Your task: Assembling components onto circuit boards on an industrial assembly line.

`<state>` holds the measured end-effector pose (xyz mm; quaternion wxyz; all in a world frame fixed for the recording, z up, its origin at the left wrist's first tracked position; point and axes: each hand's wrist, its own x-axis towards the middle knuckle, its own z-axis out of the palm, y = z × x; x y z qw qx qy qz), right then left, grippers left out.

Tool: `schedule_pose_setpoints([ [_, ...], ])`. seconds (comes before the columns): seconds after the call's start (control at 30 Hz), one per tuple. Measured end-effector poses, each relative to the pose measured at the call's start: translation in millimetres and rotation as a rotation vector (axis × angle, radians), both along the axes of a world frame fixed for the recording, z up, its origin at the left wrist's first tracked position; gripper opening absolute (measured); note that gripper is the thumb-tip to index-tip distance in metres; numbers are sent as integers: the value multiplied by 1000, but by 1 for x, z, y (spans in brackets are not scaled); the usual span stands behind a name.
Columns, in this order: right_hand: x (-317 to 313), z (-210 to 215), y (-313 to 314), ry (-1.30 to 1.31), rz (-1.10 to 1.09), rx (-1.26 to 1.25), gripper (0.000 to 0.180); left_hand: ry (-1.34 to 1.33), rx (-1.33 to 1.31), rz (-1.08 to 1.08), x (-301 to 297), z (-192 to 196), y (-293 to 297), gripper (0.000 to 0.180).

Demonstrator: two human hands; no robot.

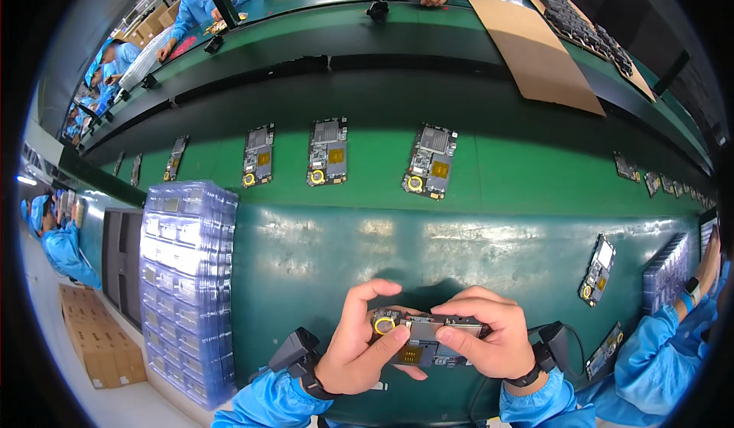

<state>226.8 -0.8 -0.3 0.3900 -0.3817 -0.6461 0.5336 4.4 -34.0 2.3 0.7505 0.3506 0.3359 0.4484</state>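
Just above the near table, both hands hold a dark circuit board (411, 356). My left hand (353, 351) grips its left end, the thumb pressing near a silver metal plate (424, 329) on the upper side. A yellow-ringed round part sits at that end. My right hand (495, 340) has its thumb and fingers closed around the right end. Whether the plate is fixed to the board or lies loose on it, I cannot tell. My fingers hide parts of both long edges. Another circuit board (596, 271) lies on the table to the right.
A green conveyor (505, 168) with several spaced boards runs across beyond the table. Stacked clear plastic trays (187, 275) stand left. At right are more trays (665, 271), a board (605, 350) and a co-worker's arm (673, 321). Cardboard (535, 57) overhangs the far shelf.
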Motion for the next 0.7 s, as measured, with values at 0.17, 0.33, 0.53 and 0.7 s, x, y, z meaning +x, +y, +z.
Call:
schedule_pose_setpoints([
  [0.17,-3,-3,2,-16,-23,-69,27,-46,-214,-48,-3,7,8,54],
  [0.33,-6,-6,2,1,-46,-96,26,-74,-263,-67,-5,4,11,53],
  [0.53,-10,-8,0,22,-95,-51,18,-58,-255,-49,-6,6,9,53],
  [0.7,-13,-3,-2,-123,-117,74,16,24,-188,-4,-1,0,5,53],
])
